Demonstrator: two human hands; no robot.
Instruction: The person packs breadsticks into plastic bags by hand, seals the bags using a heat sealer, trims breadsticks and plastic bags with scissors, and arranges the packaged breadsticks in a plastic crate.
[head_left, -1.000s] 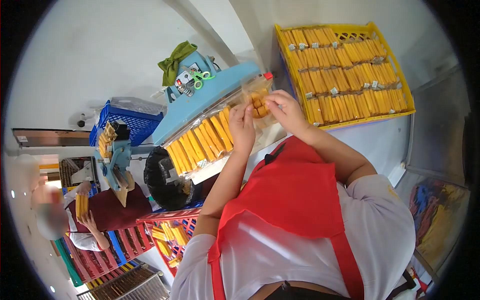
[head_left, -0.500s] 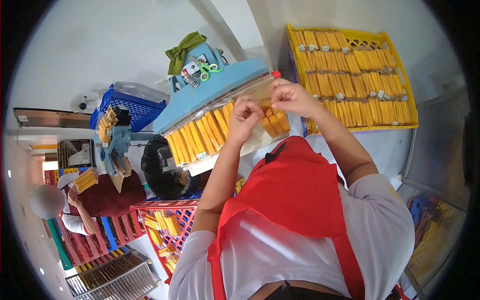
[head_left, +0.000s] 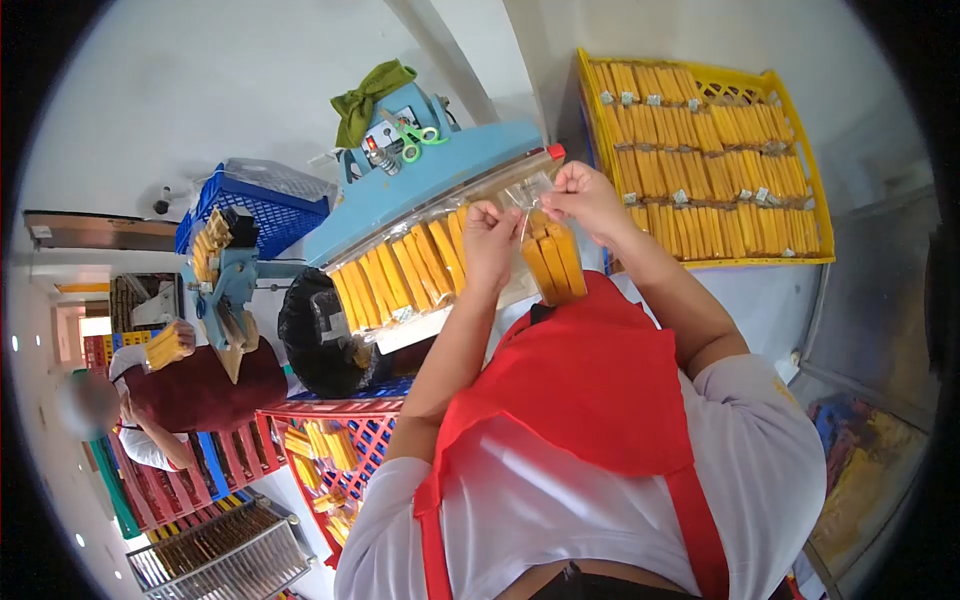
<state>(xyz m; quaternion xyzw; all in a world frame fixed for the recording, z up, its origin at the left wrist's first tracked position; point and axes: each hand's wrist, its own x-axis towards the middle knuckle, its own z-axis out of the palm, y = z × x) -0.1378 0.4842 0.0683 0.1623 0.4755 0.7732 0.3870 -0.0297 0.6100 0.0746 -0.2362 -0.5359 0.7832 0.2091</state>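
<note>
Both hands (head_left: 490, 243) pinch a bag of yellow sticks (head_left: 553, 268) at its top

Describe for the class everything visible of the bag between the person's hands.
The bag looks like clear plastic, its loose top crinkled. Yellow sticks fill its lower part, side by side. The left hand and right hand pinch its upper part. It tilts slightly, its bottom overlapping the red apron in view. Whether it is sealed is unclear.

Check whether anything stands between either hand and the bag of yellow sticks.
Nothing visible stands in the way: the left hand and right hand both grip the bag by its upper plastic.
</note>
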